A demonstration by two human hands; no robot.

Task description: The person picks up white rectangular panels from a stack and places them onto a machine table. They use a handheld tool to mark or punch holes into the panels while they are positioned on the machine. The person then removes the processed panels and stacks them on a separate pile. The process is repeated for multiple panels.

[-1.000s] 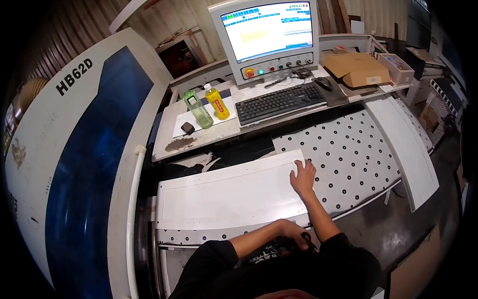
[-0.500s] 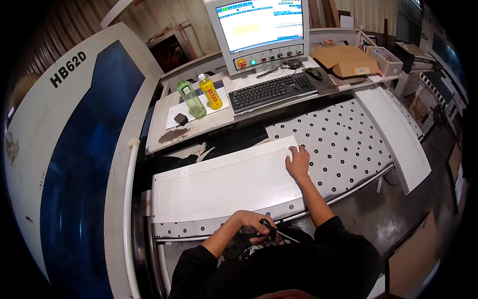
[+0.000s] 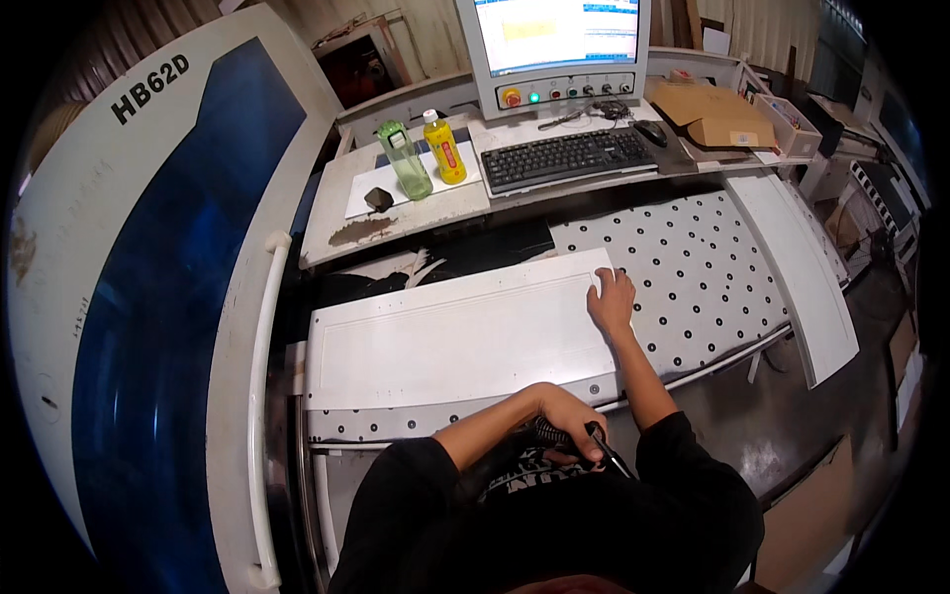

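A long white panel [image 3: 455,337] with a grooved border lies flat on the dotted bench top in front of me. My right hand [image 3: 614,300] is at its far right edge, thumb on the face and the other fingers curled over the side. Close to my body, my left hand [image 3: 576,424] is closed around a black tool [image 3: 598,436] with a thin straight nozzle, which looks like an air blow gun. The nozzle points down to the right. Beside that hand is a dark ribbed coil [image 3: 547,432], partly hidden.
Beyond the panel, a shelf holds a green bottle [image 3: 406,163], a yellow bottle [image 3: 445,153], a keyboard [image 3: 564,158], a mouse [image 3: 649,133] and a monitor [image 3: 554,40]. A large white-and-blue machine [image 3: 188,297] stands left. Another white panel [image 3: 797,277] lies at right, past the dotted bench top [image 3: 683,257].
My left hand has moved right with the blow gun, nearer my right forearm. The whole view has shifted slightly; my right hand stays at the panel's edge.
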